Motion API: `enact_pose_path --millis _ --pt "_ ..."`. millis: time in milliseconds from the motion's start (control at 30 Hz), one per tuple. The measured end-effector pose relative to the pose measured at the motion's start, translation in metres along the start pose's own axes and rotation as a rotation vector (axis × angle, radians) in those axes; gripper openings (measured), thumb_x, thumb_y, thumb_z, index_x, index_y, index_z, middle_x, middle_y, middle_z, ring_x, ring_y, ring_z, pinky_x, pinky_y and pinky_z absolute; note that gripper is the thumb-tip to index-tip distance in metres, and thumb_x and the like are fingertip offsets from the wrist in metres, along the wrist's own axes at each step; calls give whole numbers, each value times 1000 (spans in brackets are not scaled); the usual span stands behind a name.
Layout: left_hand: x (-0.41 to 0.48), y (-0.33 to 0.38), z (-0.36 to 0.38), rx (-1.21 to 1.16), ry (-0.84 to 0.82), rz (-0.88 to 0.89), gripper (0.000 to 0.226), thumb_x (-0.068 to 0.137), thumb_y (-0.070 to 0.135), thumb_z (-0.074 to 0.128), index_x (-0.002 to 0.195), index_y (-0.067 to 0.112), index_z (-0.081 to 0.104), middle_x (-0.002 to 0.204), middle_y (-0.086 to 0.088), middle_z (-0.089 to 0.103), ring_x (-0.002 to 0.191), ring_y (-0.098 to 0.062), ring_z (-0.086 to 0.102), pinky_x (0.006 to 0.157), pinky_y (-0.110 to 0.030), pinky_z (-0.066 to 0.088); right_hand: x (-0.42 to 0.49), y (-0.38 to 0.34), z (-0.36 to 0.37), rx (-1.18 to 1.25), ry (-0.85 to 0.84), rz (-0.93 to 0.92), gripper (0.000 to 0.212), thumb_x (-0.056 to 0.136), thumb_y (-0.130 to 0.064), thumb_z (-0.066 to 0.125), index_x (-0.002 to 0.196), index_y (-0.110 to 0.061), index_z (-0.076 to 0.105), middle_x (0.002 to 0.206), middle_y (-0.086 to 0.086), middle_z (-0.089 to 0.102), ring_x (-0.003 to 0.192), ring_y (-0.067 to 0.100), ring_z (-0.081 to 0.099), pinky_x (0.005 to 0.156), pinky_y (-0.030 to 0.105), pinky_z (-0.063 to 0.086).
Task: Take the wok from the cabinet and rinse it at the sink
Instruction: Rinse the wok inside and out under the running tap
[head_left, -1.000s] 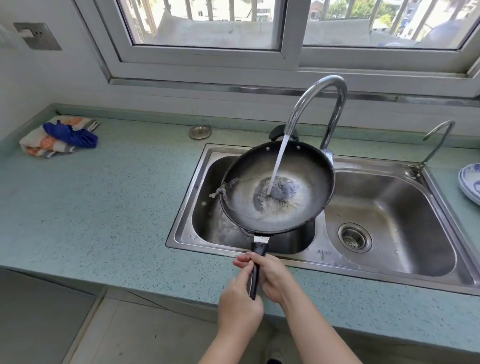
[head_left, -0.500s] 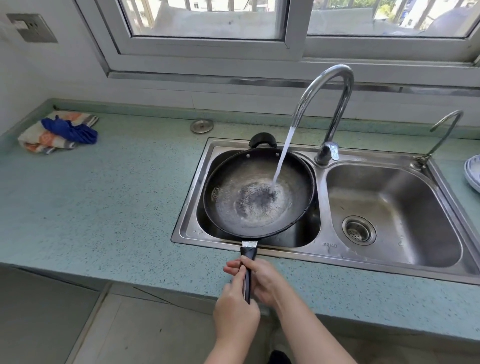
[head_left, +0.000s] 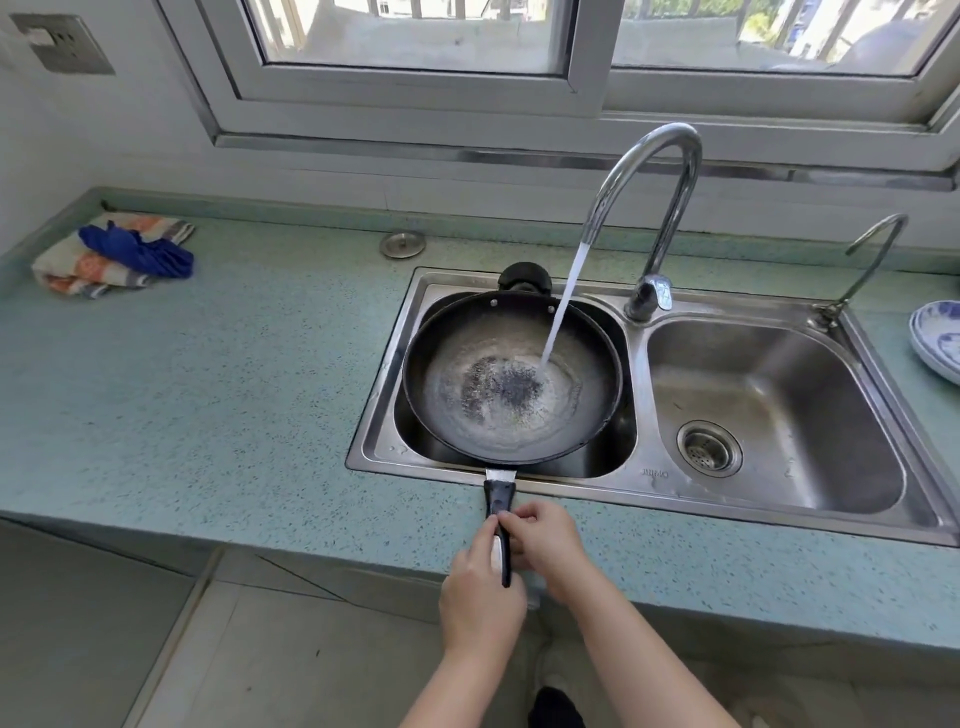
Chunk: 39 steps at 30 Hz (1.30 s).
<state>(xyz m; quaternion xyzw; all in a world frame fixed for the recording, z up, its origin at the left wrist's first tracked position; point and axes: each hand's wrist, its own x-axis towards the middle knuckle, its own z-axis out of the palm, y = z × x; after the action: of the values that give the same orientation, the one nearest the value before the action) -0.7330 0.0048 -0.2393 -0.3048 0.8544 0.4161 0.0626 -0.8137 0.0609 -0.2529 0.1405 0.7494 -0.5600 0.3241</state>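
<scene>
Head view: wok (head_left: 511, 379) over sink (head_left: 644, 474), handle (head_left: 498, 496) across front edge in grip of left hand (head_left: 480, 597), right hand (head_left: 545, 540)

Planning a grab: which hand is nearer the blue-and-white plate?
Right. The right hand holds the black wok handle on the side toward the blue-and-white plate; the left hand, opposite.

Sink (head_left: 597, 486) front rim — one small stamped brand mark (upside down), letters not legible
</scene>
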Motion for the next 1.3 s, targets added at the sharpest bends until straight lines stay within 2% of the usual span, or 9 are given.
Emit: enact_pose_path --millis 100,200,267,433,633,767,967,1233,1300 --pt "1 -3 0 -40 -9 39 57 83 16 58 137 24 41 126 -9 56 117 -23 52 96 -26 37 -3 4 -6 -34 -17 -66 9 86 -3 57 88 -10 52 75 4 57 64 17 59 54 26 51" --pt "-1 -4 1 -15 -24 52 61 82 37 54 139 23 38 114 -7 50 115 -26 50 95 -29 37 -8 7 -17 -140 -15 -156 15 83 -6 60 89 -19 54 85 2 62 84 25 65 70 35 53" --pt "-1 -5 1 48 -11 71 71 72 46 45 139 23 38 108 -4 42 114 -25 47 97 -31 36 -13 6 -27 -196 12 -210 17 83 -12 61 97 -20 55 91 0 63 90 22 65 78 33 50" --pt "7 6 5 256 166 269 69 71 48 40 129 13 53 120 -16 53 114 -34 51 94 -45 44 -18 -3 -57 -280 108 -335 27 87 -17 58 113 -11 57 99 -3 62 89 12 58 81 23 45" --pt "34 51 12 382 124 434 53 69 32 60 116 9 62 114 -15 62 106 -33 61 83 -46 54 0 -26 -107 -448 235 -461 34 89 -17 55 122 -7 53 122 7 58 112 18 54 93 23 39" --pt "61 88 22 440 103 500 49 71 35 49 109 10 65 107 -13 67 98 -31 66 77 -43 57 26 -49 -148 -571 354 -548 42 89 -13 55 129 -2 47 130 12 51 122 24 47 98 21 29" --pt "104 136 48 485 74 523 51 66 35 40 100 12 70 103 -10 71 92 -27 69 71 -38 57 86 -92 -192 -759 460 -618 56 85 -13 58 136 1 40 142 18 40 133 32 35 112 35 24" --pt "145 145 88 533 4 481 48 66 34 40 98 15 71 102 -9 71 92 -26 69 69 -39 59 145 -123 -211 -1020 410 -656 66 82 -14 59 141 -4 34 150 13 34 137 36 30 105 52 32" --pt "150 146 93 557 -12 462 49 66 34 39 98 16 71 102 -8 71 91 -26 69 68 -39 58 152 -120 -210 -1079 397 -659 68 75 -13 67 137 -3 42 145 13 42 132 36 40 97 56 43"
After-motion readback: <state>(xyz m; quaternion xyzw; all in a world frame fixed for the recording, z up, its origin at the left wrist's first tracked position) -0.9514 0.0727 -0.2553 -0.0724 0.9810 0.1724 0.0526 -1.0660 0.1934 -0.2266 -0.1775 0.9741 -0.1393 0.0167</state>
